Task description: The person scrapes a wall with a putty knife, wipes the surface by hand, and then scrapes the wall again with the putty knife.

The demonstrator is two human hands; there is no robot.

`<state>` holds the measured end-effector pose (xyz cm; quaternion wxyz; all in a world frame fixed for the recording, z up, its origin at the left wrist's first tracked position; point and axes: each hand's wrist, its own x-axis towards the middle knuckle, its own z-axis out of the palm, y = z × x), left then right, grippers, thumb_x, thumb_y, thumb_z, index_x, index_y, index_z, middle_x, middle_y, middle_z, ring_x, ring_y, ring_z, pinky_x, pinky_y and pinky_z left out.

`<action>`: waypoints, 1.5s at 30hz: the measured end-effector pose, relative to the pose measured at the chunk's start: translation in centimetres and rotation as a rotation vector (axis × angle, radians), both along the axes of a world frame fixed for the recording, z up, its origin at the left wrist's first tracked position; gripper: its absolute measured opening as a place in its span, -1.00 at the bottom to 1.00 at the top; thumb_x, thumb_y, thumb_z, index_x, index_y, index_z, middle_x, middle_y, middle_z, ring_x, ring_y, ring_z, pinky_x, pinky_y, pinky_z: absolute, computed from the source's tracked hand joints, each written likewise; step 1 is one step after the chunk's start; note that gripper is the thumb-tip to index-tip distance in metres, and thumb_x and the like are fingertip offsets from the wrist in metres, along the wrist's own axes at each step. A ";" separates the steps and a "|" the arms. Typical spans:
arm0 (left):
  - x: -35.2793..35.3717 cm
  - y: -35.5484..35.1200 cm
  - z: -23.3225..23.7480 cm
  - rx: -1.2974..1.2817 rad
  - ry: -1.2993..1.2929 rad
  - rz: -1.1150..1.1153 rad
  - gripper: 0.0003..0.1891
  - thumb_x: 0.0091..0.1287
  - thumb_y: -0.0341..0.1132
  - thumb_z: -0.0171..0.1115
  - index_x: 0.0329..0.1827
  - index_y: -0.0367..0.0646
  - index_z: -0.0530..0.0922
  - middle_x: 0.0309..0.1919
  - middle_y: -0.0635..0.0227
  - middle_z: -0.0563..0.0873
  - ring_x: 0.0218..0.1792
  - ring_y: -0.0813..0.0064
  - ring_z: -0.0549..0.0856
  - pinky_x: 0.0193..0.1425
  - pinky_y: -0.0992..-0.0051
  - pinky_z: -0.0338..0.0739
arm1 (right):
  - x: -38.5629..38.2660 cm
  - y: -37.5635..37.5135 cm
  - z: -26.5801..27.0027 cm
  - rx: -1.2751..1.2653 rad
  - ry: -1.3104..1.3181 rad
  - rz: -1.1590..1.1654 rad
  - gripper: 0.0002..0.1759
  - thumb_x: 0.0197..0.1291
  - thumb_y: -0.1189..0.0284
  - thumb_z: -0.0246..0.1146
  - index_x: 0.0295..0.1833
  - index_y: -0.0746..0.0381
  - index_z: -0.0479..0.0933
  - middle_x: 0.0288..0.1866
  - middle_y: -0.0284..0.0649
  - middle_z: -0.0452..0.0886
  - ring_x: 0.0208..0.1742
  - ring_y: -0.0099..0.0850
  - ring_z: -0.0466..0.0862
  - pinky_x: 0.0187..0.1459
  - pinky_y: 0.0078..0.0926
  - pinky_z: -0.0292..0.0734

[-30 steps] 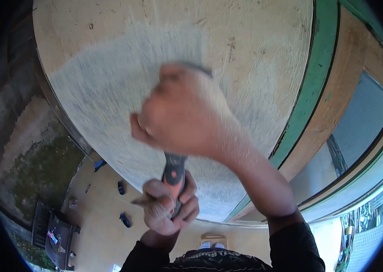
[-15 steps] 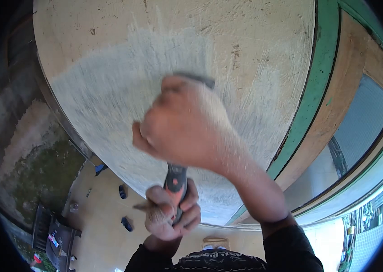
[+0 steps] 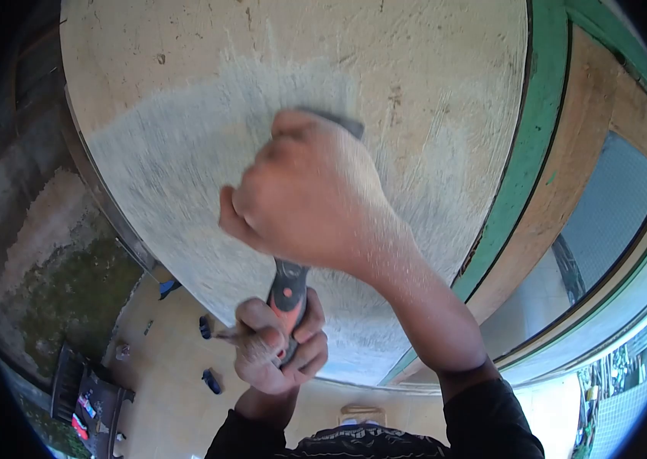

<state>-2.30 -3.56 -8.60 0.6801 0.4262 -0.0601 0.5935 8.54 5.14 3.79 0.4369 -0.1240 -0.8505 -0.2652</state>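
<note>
Against the scuffed cream-and-grey wall point(image 3: 208, 161), your right hand point(image 3: 312, 195) and left hand point(image 3: 273, 348) grip the black-and-red handled scraper point(image 3: 289, 298).

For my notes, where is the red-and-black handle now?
In the head view, the red-and-black handle is left of centre, held in the left hand, just below the right hand.

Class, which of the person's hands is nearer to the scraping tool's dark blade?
The right. The right hand is right beside the blade, partly hiding it; the left hand grips the red-and-black handle farther away.
</note>
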 end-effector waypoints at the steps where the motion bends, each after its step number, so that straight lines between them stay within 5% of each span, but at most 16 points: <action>1: 0.0 -0.4 0.1 -0.012 0.005 0.003 -0.79 0.34 -0.35 0.16 -0.42 -0.02 0.32 -0.28 0.13 0.31 -0.68 0.69 0.24 -0.69 0.69 0.25 | -0.1 -0.1 0.3 -0.006 0.038 0.014 -0.50 0.10 0.36 0.18 -0.87 0.15 0.29 -0.89 -0.36 0.30 -0.78 -0.41 0.36 -0.24 -0.49 0.44; 27: 0.4 -1.2 -0.9 -0.057 0.020 -0.039 -0.74 0.33 -0.30 0.19 -0.47 0.01 0.29 -0.31 0.16 0.31 -0.69 0.68 0.22 -0.70 0.67 0.21 | 0.0 -0.1 -0.9 -0.056 -0.020 0.017 -0.52 0.08 0.34 0.16 -0.88 0.16 0.33 -0.87 -0.32 0.36 -0.76 -0.35 0.39 -0.27 -0.45 0.47; 31: -0.4 -0.1 1.4 0.007 0.059 0.006 -0.74 0.33 -0.29 0.19 -0.48 -0.01 0.30 -0.31 0.16 0.31 -0.71 0.70 0.19 -0.71 0.68 0.22 | -0.4 0.2 0.6 0.039 0.060 0.025 -0.51 0.07 0.36 0.16 -0.90 0.14 0.31 -0.88 -0.34 0.34 -0.77 -0.38 0.38 -0.30 -0.47 0.46; 37: 1.0 -1.7 -0.6 -0.080 0.095 0.118 -0.72 0.33 -0.29 0.19 -0.46 -0.01 0.25 -0.32 0.13 0.33 -0.68 0.68 0.26 -0.71 0.68 0.21 | 0.1 0.0 -1.0 -0.005 0.009 0.062 -0.51 0.02 0.40 0.19 -0.92 0.12 0.25 -0.89 -0.40 0.28 -0.78 -0.41 0.35 -0.37 -0.48 0.40; 45: 1.5 0.2 -1.9 0.132 0.122 0.299 -0.78 0.36 -0.32 0.16 -0.38 -0.10 0.29 -0.39 0.05 0.39 -0.69 0.71 0.27 -0.70 0.72 0.22 | -0.1 0.6 -1.4 0.068 0.051 0.171 -0.51 -0.03 0.41 0.22 -0.92 0.13 0.23 -0.89 -0.40 0.30 -0.75 -0.44 0.36 -0.38 -0.51 0.38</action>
